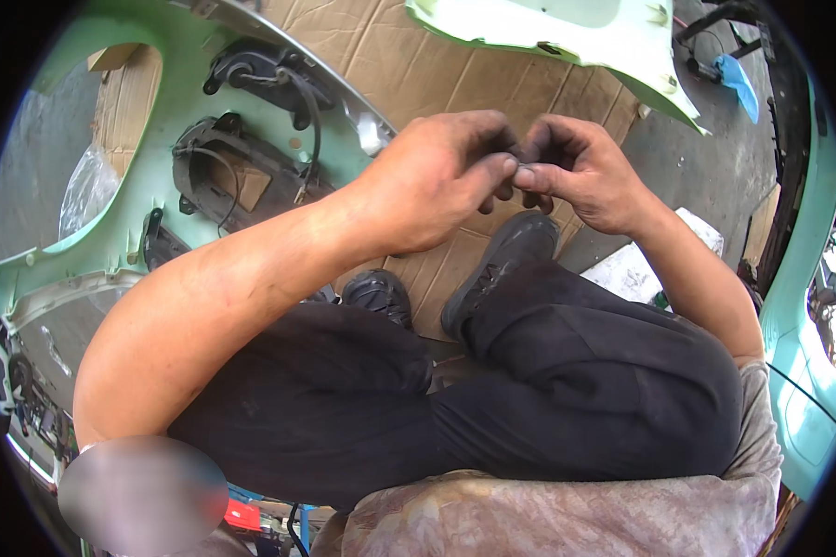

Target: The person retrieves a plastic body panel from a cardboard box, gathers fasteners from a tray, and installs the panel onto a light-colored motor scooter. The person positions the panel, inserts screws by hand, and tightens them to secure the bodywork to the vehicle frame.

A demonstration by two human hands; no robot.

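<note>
My left hand (446, 176) and my right hand (585, 176) meet in front of me, above my shoes. Thumbs and fingertips are pinched together, with the two thumb tips almost touching. Whatever lies between them is too small or too hidden to name. The fingertips are darkened with grime. Just left of my left hand stands a mint-green plastic panel (158, 200) with large cut-outs. Dark brackets (265, 79), a black frame-like housing (200, 172) and a black cable (311, 111) are fixed to it.
Flattened cardboard (372, 42) covers the floor ahead. A pale green panel (548, 23) lies at the far side. A blue cloth or glove (737, 85) hangs at the far right. Another mint-green part (799, 325) stands at my right, near a white sheet-like piece (627, 274). Clear plastic (88, 195) lies at left.
</note>
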